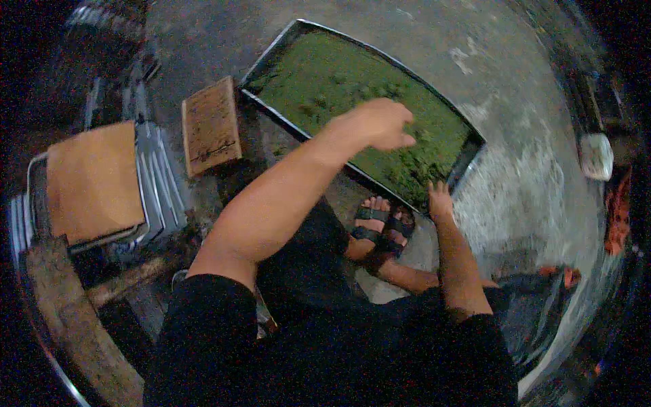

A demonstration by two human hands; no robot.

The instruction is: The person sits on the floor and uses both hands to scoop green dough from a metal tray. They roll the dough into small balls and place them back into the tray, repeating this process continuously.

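A shallow rectangular metal tray (386, 51) lies on the floor in front of me, filled with loose green crumbly matter (332, 71) that looks like chopped leaves. The layer is smooth toward the far left and lumpier near the right end. My left hand (383, 125) hangs over the middle of the tray, palm down, with fingers bent and the thumb apart from them; nothing shows in it. At the tray's near right corner is my right hand (440, 200), its fingers a little spread over the rim beside the lumpy green matter.
Left of the tray stands a wooden block or box (211, 127). Farther left, a tan board (93, 182) tops a stack of metal trays (161, 180). My sandalled feet (380, 220) are close to the tray's near edge. A white container (597, 157) stands far right.
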